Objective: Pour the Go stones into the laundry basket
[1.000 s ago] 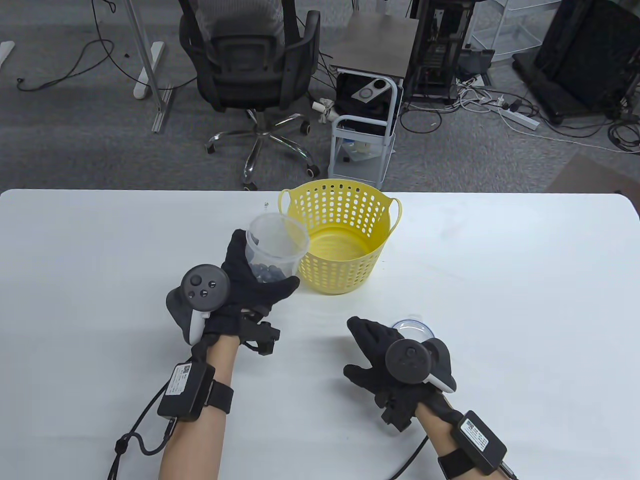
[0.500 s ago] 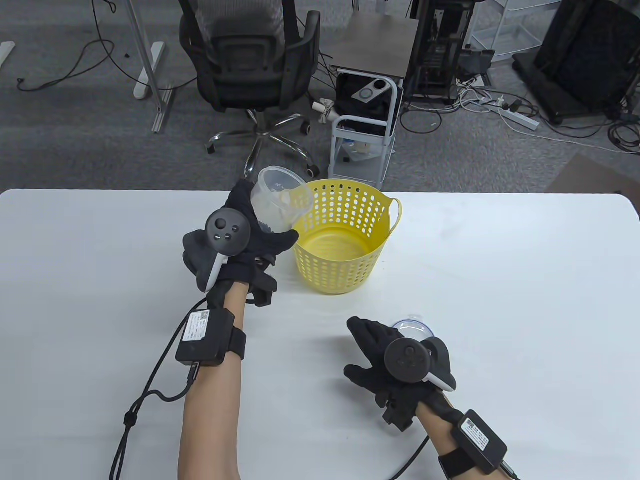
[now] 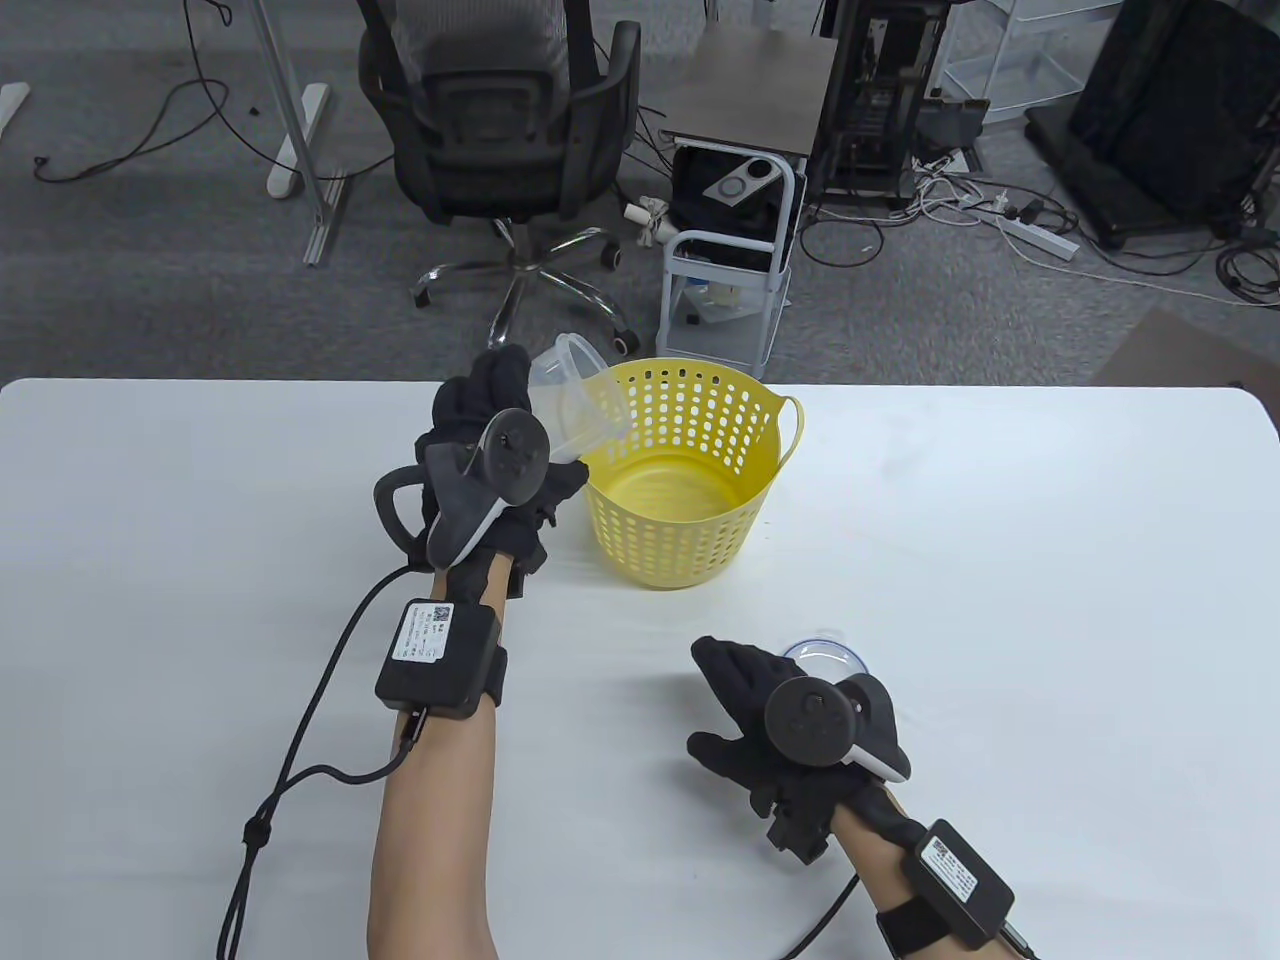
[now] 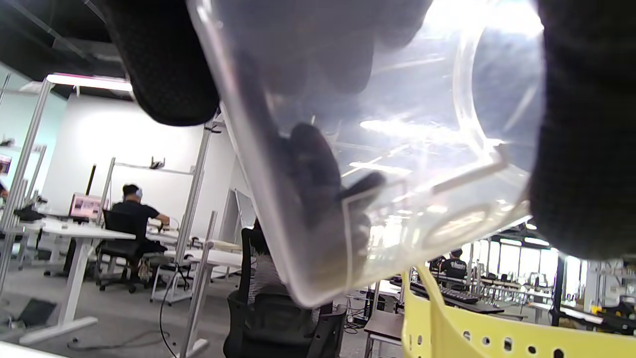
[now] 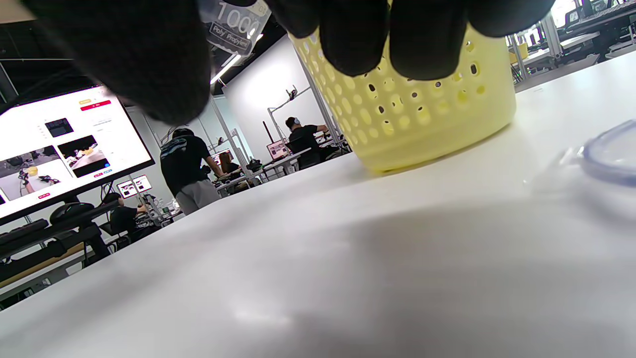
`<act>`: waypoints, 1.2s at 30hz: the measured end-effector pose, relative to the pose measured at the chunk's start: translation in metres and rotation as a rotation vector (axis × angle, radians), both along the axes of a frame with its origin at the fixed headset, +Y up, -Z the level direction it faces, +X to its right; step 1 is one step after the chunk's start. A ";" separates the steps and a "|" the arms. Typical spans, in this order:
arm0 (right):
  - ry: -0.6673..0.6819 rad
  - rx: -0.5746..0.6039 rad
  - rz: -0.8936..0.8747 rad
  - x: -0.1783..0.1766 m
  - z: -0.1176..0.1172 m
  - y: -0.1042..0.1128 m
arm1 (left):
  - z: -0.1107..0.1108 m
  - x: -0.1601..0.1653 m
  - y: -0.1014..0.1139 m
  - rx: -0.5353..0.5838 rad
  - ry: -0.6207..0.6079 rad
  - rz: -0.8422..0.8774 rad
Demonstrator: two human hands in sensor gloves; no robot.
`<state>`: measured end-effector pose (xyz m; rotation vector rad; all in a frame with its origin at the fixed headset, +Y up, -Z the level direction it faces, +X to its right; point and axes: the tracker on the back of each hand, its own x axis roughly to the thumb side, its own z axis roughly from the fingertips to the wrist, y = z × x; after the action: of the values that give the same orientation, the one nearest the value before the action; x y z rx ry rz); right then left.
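Clear cup (image 3: 578,400), gripped by left hand (image 3: 490,455), now raised and tipped over basket (image 3: 690,470) rim; stones (image 4: 318,174) sliding mouthward, pouring imminent. Right hand (image 3: 780,725) rests open on bench (image 3: 1000,560).

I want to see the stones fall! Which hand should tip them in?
The left hand: it already holds the clear cup of stones tilted over the yellow basket; the right hand is far back.

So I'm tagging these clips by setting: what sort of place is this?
Most likely an office or lab workspace, not a home. Behind the white table stand an office chair and computer gear with loose cables on grey carpet; the wrist views show people at desks and a large screen.
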<state>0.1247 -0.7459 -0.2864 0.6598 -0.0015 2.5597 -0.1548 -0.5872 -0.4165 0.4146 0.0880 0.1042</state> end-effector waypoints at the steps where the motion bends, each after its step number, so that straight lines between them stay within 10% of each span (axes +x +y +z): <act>1: 0.000 0.001 0.000 0.000 0.000 0.000 | 0.000 0.002 0.001 0.004 0.003 -0.025; 36: 0.005 -0.014 0.023 -0.002 0.000 0.000 | 0.007 0.031 0.005 0.049 0.005 -0.410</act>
<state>0.1230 -0.7461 -0.2860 0.6645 0.0255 2.5780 -0.1234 -0.5819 -0.4095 0.4746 0.0038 -0.2991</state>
